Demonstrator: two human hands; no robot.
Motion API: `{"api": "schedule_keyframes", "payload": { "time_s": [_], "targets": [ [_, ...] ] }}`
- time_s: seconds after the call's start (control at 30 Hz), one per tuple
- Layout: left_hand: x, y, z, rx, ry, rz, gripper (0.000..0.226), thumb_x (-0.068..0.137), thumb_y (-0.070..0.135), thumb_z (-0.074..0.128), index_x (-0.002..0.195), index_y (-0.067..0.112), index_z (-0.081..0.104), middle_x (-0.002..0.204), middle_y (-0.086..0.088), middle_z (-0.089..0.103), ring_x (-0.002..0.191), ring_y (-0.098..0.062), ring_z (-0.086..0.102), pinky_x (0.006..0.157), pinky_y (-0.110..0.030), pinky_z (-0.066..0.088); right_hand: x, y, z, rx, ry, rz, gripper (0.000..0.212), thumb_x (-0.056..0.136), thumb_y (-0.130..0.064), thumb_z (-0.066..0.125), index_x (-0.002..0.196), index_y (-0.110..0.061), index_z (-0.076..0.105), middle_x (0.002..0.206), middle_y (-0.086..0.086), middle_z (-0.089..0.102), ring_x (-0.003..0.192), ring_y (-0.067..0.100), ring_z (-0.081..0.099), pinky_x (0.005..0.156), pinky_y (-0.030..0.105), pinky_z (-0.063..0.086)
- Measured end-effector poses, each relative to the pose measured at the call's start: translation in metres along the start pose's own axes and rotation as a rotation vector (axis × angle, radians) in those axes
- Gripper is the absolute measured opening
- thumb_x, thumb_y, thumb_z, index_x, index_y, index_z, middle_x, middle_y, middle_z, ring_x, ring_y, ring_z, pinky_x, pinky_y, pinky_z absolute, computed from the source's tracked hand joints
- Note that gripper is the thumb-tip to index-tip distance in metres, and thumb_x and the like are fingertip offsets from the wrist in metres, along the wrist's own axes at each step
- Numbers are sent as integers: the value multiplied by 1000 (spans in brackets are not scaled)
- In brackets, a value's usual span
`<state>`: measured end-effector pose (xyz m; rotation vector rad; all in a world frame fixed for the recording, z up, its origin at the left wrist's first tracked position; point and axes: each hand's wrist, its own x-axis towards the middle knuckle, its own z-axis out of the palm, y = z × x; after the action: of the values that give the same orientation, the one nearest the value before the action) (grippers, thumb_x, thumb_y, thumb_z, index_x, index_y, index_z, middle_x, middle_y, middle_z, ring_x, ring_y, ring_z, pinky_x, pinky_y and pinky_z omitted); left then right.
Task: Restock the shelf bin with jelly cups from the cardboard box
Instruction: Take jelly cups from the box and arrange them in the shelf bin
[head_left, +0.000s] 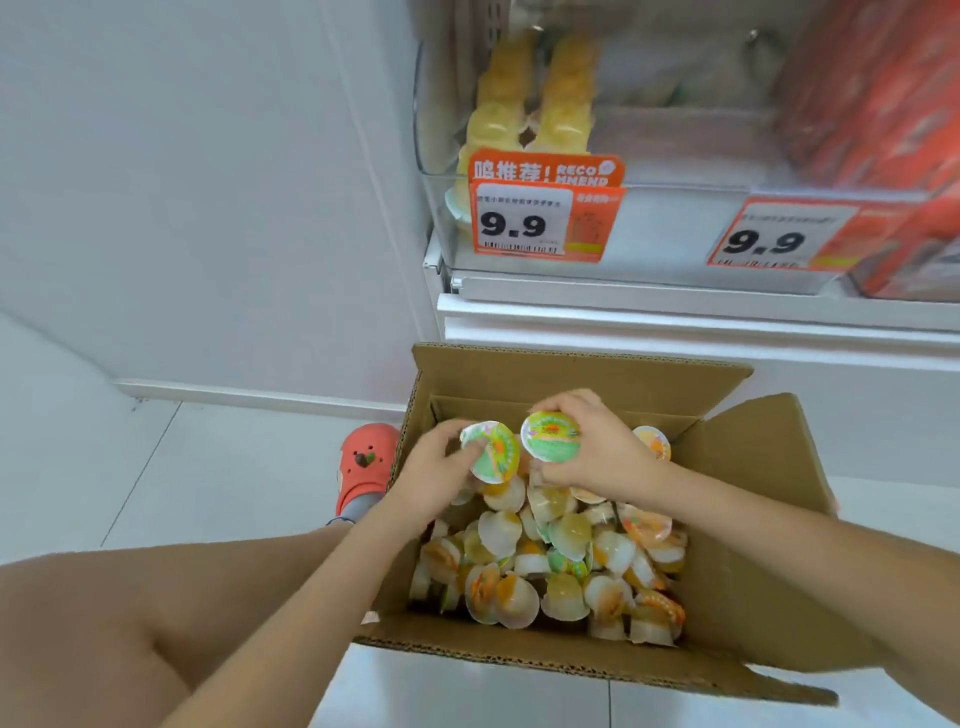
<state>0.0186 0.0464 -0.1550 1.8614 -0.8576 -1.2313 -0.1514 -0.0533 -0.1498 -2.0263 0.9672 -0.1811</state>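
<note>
Box (571, 660) probably below shelf bin (675, 171).

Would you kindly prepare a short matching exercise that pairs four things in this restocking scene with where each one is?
Things:
1. left hand
2. right hand
3. cardboard box
4. shelf bin

Places:
A. on the floor, flaps open, full of loose jelly cups
B. above the box, with orange 9.9 price tags on its front
C. gripping a green-lidded jelly cup, nearer the box's far wall
D. gripping a jelly cup with a green and white lid, nearer the red shoe

Pairs: 1-D, 2-C, 3-A, 4-B
</note>
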Motion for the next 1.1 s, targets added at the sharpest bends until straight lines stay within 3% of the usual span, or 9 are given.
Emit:
{"api": "schedule_keyframes", "payload": {
  "time_s": [0.1,0.17,0.3,0.4,0.5,0.63,0.8,0.97,1.1],
  "targets": [
    [-21,53,0,-241,-87,-7,14,98,15,47,101,15,61,96,-6,65,79,-15,66,71,-30,57,-24,-23,-41,-14,59,7,69,68,-22,81,125,-23,43,108,-11,53,88,5,56,66,9,39],
    [-30,84,-1,-214,-152,16,17,100,22,43,100,17,59,96,-5,63,80,-12,64,73,-31,58,-39,-41,-68,-27,118,-10,67,66,-26,84,116,-23,41,96,-11,59,75,3,58,59,14,43],
    [-41,138,-2,-216,-261,63,34,95,40,49,108,10,58,117,-16,60,107,-26,62,80,-42,58,-59,-73,-115,-118,212,-113,61,57,-35,89,103,-29,50,92,-12,62,78,1,57,67,15,44],
    [-48,167,5,-302,-344,101,47,94,41,47,120,3,55,117,-18,66,108,-26,65,85,-40,57,-67,-87,-136,-221,220,-218,65,61,-36,86,118,-30,54,108,-10,61,98,6,57,85,21,45],
    [-48,179,14,-348,-433,126,53,87,43,51,128,8,52,128,-9,61,114,-20,61,95,-38,51,-69,-88,-141,-122,267,-218,86,62,-28,87,133,-30,39,109,-14,55,98,4,58,82,16,44],
    [-42,193,14,-270,-578,154,53,82,7,63,133,11,48,121,-6,64,109,-19,63,96,-33,50,-66,-86,-152,71,330,-167,66,54,-26,90,105,-28,48,95,-16,61,79,-2,55,66,13,42],
    [-33,196,19,-364,-540,207,44,70,1,67,113,9,61,104,-7,71,92,-18,70,79,-28,58,-62,-84,-161,136,258,-156,52,59,-23,88,100,-32,57,100,-6,62,78,4,54,64,18,46],
    [-30,202,21,-389,-514,257,38,67,7,66,105,11,64,94,-3,73,85,-17,70,74,-26,59,-60,-85,-167,290,253,-194,53,61,-17,87,107,-26,61,105,2,64,97,28,60,80,43,56],
    [-32,202,21,-370,-487,292,41,67,10,69,108,9,64,98,-6,73,88,-15,70,74,-24,58,-62,-85,-163,355,232,-190,57,63,-17,85,114,-28,61,111,2,64,100,24,63,86,39,55]
  ]
}}
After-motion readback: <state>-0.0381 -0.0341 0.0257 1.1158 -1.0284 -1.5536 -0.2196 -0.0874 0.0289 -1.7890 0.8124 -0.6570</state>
